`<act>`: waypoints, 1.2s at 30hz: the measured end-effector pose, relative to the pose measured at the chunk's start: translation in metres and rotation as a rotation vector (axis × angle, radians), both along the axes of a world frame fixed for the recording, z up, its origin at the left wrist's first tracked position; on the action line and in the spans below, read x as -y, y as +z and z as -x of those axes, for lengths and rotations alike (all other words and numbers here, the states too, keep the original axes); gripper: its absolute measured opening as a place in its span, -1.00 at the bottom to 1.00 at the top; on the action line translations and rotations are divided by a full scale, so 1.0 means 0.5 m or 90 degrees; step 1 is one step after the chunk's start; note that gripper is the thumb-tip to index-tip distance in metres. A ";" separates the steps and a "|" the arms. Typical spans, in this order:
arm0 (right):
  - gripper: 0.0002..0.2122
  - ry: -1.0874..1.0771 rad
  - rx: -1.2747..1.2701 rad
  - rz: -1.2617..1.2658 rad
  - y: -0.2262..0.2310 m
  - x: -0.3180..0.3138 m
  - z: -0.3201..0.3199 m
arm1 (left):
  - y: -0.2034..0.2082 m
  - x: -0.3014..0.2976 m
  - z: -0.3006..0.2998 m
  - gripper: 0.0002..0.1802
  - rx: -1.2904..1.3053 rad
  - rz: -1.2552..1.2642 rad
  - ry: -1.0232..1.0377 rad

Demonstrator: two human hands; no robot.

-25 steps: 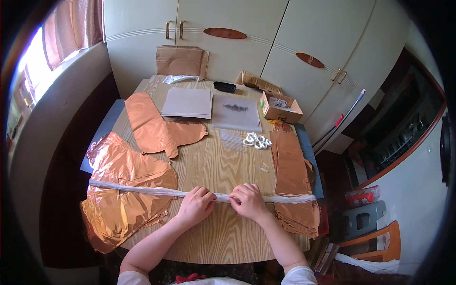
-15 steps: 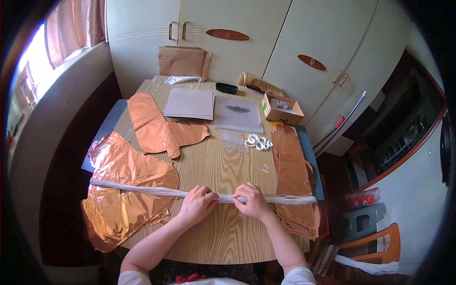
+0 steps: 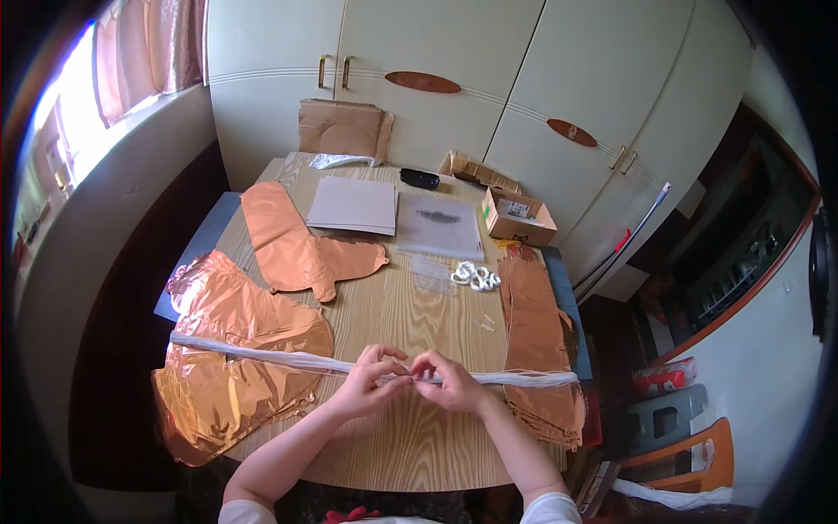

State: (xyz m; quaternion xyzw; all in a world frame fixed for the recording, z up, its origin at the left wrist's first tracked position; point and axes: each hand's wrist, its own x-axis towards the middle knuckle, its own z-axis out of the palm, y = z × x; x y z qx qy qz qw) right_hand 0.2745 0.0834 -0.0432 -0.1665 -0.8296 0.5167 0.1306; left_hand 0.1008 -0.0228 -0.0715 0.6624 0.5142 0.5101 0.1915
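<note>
Between the two hands, whose fingertips all but meet, runs the white bundle (image 3: pixel 288 357), its long axis going from side to side, across the line of the forearms, with the left end angled a little farther from the body than the right. Left hand (image 3: pixel 373 384) and right hand (image 3: pixel 449 385) are equally near to it, both on it right of its middle, so the longer length goes out leftward from the left hand and the shorter one rightward from the right hand. Each hand is curled inward, thumb and forefinger drawn together and seemingly pinching the bundle; how many strands each has caught is too small to tell. To the left of the left hand, the bundle lies over crumpled copper foil (image 3: pixel 236 389); to the right of the right hand, its end crosses a foil stack (image 3: pixel 537 323). Bare table (image 3: pixel 384 458) shows under and nearer than the wrists. Beyond the right hand sit white coils (image 3: pixel 476 277) and, a little left of them, clear strips (image 3: pixel 429 272), both well apart from the fingers
</note>
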 end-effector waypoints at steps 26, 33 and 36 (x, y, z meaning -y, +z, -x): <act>-0.83 0.024 -0.105 -0.048 0.079 0.001 0.043 | 0.045 0.019 0.038 -0.87 0.017 0.037 0.034; -0.83 0.093 -0.062 -0.182 0.039 0.023 0.062 | 0.052 0.004 0.014 -0.87 0.202 -0.008 0.104; -0.85 0.014 -0.089 -0.072 0.087 0.013 0.054 | 0.021 0.031 0.053 -0.81 0.243 0.256 -0.061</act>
